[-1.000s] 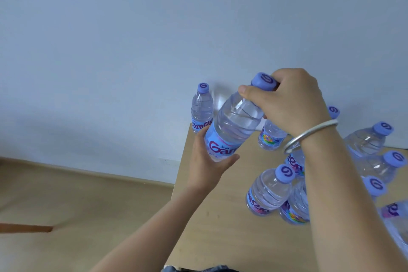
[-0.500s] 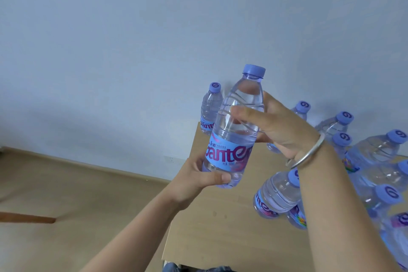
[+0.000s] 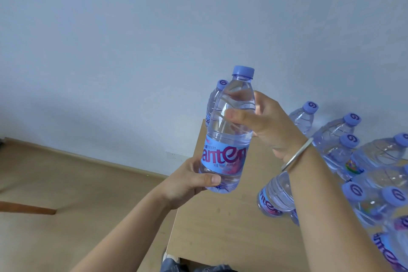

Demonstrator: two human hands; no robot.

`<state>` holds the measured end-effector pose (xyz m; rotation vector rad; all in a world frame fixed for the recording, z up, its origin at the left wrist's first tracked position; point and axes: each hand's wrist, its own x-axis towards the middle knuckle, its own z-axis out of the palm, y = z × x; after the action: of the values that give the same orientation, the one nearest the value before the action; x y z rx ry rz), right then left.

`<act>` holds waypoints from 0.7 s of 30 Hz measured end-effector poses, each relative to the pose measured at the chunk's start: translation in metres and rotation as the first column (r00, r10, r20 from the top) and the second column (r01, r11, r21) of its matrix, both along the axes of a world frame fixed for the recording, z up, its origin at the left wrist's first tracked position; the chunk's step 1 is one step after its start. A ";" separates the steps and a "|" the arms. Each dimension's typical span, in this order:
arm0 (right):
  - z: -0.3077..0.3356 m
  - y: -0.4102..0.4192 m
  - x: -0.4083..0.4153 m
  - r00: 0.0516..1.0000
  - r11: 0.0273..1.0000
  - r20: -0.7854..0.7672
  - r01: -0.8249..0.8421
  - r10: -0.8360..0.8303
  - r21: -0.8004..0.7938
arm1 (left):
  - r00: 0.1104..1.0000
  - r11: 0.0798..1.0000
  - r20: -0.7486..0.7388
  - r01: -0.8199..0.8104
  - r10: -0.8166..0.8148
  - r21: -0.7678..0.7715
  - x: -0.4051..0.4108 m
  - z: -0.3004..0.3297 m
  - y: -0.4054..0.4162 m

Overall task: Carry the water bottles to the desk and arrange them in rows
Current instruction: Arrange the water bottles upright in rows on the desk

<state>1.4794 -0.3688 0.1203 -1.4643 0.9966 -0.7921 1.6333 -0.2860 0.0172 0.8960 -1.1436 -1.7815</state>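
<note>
I hold one clear water bottle (image 3: 229, 132) with a blue cap and blue label upright in the air above the desk's left edge. My left hand (image 3: 187, 180) grips its base from the left. My right hand (image 3: 265, 123), with a silver bangle on the wrist, grips its upper body from the right. Behind it a single bottle (image 3: 213, 104) stands at the desk's far left corner, partly hidden. Several more bottles (image 3: 340, 139) stand crowded on the right part of the light wooden desk (image 3: 220, 227); one bottle (image 3: 273, 196) sits under my right forearm.
The desk stands against a pale blue-white wall (image 3: 132, 40). Left of the desk is wooden floor (image 3: 66, 183) with a brown strip (image 3: 26, 207) lying on it. A wall socket (image 3: 174, 155) sits low near the desk corner.
The held bottle went from tilted to upright and rose. My right hand slid from the cap down to the upper body; my left hand stayed at the base.
</note>
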 end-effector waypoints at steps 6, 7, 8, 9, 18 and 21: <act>-0.034 -0.002 0.007 0.995 1.000 0.097 -0.011 0.013 -0.015 | 0.965 0.988 0.211 -0.148 0.152 -0.037 0.013 -0.012 -0.005; -0.042 -0.002 0.008 0.994 1.000 0.105 -0.013 0.013 -0.002 | 0.951 0.983 0.250 -0.180 0.184 -0.039 0.015 -0.018 -0.006; -0.050 -0.003 0.009 0.995 1.000 0.103 -0.007 0.006 0.014 | 0.933 0.976 0.288 -0.215 0.216 -0.037 0.016 -0.024 -0.007; -0.058 -0.005 0.011 0.995 0.999 0.096 -0.003 -0.001 0.032 | 0.913 0.969 0.328 -0.244 0.242 -0.036 0.017 -0.032 -0.008; -0.112 -0.020 0.011 0.999 0.991 -0.036 -0.004 0.009 0.135 | 0.786 0.968 0.572 -0.240 0.235 -0.067 0.018 -0.089 -0.025; -0.120 -0.028 0.012 0.998 0.986 -0.035 0.051 -0.046 0.161 | 0.765 0.968 0.602 -0.244 0.230 -0.059 0.019 -0.096 -0.038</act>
<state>1.4918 -0.3972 0.0003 -1.3203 1.0984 -0.7071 1.6520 -0.3244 -0.0789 1.6299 -1.3220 -1.3224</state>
